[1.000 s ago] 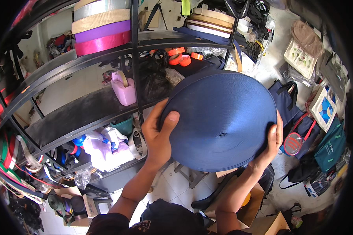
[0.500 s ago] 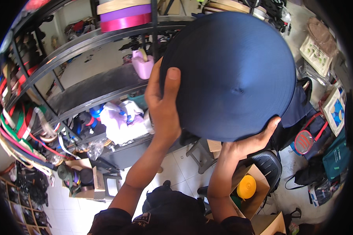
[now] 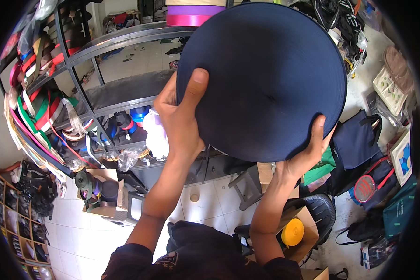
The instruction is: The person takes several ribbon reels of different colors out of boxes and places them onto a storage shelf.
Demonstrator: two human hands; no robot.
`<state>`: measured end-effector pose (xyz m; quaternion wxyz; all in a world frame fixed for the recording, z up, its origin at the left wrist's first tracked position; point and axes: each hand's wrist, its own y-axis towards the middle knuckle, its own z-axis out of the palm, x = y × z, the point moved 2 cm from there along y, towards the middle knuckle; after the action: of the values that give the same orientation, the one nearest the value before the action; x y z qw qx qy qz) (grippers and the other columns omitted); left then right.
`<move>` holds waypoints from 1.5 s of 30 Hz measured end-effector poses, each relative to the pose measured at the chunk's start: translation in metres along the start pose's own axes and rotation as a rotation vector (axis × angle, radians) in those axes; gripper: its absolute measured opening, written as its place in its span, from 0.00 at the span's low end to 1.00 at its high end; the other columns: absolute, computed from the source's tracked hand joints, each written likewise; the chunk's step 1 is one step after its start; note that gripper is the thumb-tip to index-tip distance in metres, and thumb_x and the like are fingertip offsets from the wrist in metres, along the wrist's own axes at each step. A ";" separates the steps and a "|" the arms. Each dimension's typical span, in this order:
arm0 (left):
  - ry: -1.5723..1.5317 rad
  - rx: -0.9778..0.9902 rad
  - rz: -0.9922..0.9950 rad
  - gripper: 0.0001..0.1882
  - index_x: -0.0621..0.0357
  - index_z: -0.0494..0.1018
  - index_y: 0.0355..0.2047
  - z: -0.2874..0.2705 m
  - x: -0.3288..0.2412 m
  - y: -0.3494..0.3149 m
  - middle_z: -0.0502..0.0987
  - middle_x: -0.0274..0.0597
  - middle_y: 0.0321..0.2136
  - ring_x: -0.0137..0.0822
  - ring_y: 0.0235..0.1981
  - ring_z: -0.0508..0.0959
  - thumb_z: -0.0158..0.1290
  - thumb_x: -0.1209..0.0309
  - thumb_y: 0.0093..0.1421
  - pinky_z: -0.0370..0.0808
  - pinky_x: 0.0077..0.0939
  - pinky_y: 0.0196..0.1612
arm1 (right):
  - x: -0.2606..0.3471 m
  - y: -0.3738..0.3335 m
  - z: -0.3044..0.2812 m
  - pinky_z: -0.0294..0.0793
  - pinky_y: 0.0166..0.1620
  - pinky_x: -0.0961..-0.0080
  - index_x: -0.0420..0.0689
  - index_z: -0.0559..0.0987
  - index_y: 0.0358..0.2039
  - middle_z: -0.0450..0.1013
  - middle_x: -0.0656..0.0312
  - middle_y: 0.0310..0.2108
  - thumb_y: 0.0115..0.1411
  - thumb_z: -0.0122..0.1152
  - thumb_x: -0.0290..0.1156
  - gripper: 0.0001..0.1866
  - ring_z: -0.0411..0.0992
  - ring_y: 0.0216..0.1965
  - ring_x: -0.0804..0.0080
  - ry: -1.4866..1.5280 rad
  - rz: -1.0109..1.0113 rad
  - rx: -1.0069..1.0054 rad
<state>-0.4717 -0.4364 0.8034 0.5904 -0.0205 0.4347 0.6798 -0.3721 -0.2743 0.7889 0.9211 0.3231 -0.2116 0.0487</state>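
Note:
A large, tightly wound roll of navy webbing (image 3: 266,60) is held up in front of me, its flat round face toward me. My left hand (image 3: 179,114) grips its left rim, thumb on the face and fingers hidden behind. Lower right, my right hand (image 3: 305,154) clasps the rim with the thumb over the face; most of its other fingers are behind the roll. Beyond the upper edge, a stack of pink, purple and cream ribbon rolls (image 3: 189,15) sits on a black metal shelf rack (image 3: 130,88), partly covered by the roll.
Coloured straps (image 3: 42,112) hang at the rack's left end. Below stands an open carton (image 3: 121,198) with dark rolls. By my right arm, another carton (image 3: 308,224) holds a yellow roll (image 3: 292,232), beside a black chair (image 3: 324,210). Bags (image 3: 357,140) lie at the right.
The roll has shifted slightly left and up in view, both hands still on it. My right thumb has come onto the roll's face. The surroundings at the left have swung rightward.

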 end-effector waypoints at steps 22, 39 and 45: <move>-0.096 -0.095 -0.023 0.22 0.65 0.75 0.37 -0.114 -0.073 0.045 0.74 0.30 0.30 0.20 0.32 0.70 0.56 0.54 0.62 0.67 0.16 0.38 | -0.098 -0.169 0.154 0.67 0.57 0.59 0.44 0.59 0.61 0.63 0.53 0.57 0.62 0.53 0.47 0.32 0.66 0.55 0.57 0.209 0.030 -0.313; -0.311 0.246 0.095 0.30 0.64 0.54 0.62 -0.140 -0.109 0.075 0.64 0.50 0.58 0.38 0.58 0.67 0.40 0.62 0.63 0.62 0.31 0.60 | -0.098 -0.123 0.158 0.79 0.43 0.71 0.33 0.74 0.46 0.75 0.52 0.40 0.60 0.55 0.29 0.16 0.77 0.39 0.63 0.352 0.253 -0.040; -0.126 0.682 0.163 0.37 0.59 0.47 0.68 -0.136 -0.109 0.083 0.48 0.49 0.67 0.38 0.69 0.47 0.42 0.70 0.57 0.47 0.35 0.68 | -0.101 -0.111 0.146 0.80 0.44 0.68 0.32 0.75 0.45 0.76 0.51 0.41 0.61 0.55 0.30 0.16 0.78 0.40 0.62 0.367 0.349 -0.166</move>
<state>-0.5732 -0.5995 0.8251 0.5328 0.2545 0.5997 0.5402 -0.4909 -0.4471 0.7849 0.9450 0.1909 -0.0967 0.2472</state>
